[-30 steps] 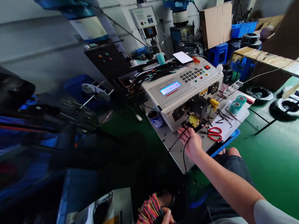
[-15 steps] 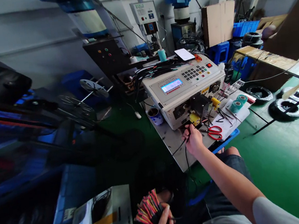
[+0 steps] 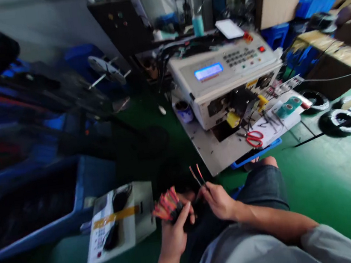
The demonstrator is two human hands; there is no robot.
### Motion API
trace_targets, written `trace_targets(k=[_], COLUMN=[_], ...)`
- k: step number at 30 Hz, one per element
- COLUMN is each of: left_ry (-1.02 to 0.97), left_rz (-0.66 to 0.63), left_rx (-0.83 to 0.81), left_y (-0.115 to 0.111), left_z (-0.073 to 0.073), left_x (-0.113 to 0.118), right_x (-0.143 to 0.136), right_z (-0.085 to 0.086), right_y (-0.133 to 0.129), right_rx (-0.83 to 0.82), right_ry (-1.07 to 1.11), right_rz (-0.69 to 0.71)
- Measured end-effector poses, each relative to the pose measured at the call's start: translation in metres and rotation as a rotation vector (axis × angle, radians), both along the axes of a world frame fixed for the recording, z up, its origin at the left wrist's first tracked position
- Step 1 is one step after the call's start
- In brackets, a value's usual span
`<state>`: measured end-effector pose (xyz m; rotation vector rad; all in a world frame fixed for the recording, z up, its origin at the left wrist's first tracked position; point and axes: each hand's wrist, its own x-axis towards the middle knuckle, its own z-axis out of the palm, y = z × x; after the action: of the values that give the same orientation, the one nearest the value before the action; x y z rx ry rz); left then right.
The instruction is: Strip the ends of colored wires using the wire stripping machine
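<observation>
A thick bundle of black cables with red, pink and yellow ends (image 3: 166,205) is wrapped in my left hand (image 3: 175,230), low in the middle of the view. Just to its right, my right hand (image 3: 217,200) pinches a few dark wires with reddish ends (image 3: 198,174) that point up. Beyond both hands stands a white machine (image 3: 197,102) with a lit blue display, on a metal table (image 3: 209,155). Red-handled scissors (image 3: 254,139) lie near the table's front edge.
A blue cup (image 3: 184,112) stands left of the machine, teal rolls (image 3: 288,107) on its right. At lower left are a white box (image 3: 142,222) with yellow tape and a large blue bin (image 3: 74,201). Wire coils (image 3: 339,122) lie on the green floor at right.
My right hand has come from the machine's front down beside my left hand, bringing wires along. My left hand still holds the bundle. The view has tilted down.
</observation>
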<state>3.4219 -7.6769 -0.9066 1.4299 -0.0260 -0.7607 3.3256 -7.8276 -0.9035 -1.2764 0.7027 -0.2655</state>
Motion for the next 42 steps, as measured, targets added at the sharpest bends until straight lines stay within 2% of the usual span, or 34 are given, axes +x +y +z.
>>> trace_targets(k=[2,6,8,15,22,26,29,34,38,42], left_ry=[0.011,0.033,0.046,0.023,0.050,0.054,0.062,0.058,0.029,0.032], left_rz=[-0.043,-0.026,-0.033,0.030,0.035,0.023,0.033,0.009,-0.021,0.004], left_rx=[-0.044,-0.124,-0.139,-0.163,-0.197,-0.222,-0.205,-0.164,-0.165,-0.158], left_y=[-0.003,0.001,0.006,0.009,0.011,0.006,0.004,0.010,0.014,0.015], left_z=[0.000,-0.015,-0.019,-0.015,-0.023,-0.023,-0.023,-0.025,-0.028,-0.032], left_x=[-0.002,-0.001,-0.001,0.002,0.003,0.001,-0.001,-0.003,-0.003,-0.004], right_x=[-0.006,-0.010,-0.012,-0.012,-0.015,-0.011,-0.007,-0.006,-0.007,-0.008], right_z=[-0.006,-0.027,-0.030,-0.024,-0.027,-0.031,-0.032,-0.026,-0.024,-0.023], right_y=[0.004,0.017,0.023,0.026,0.025,0.028,0.029,0.025,0.023,0.024], right_rx=[-0.074,-0.126,-0.180,-0.283,-0.367,-0.451,-0.432,-0.408,-0.421,-0.459], right_ry=[0.028,0.004,-0.034,-0.064,-0.140,-0.072,-0.091,-0.098,-0.105,-0.089], right_rz=[0.132,0.318,0.389,0.363,0.512,0.439,0.429,0.516,0.545,0.558])
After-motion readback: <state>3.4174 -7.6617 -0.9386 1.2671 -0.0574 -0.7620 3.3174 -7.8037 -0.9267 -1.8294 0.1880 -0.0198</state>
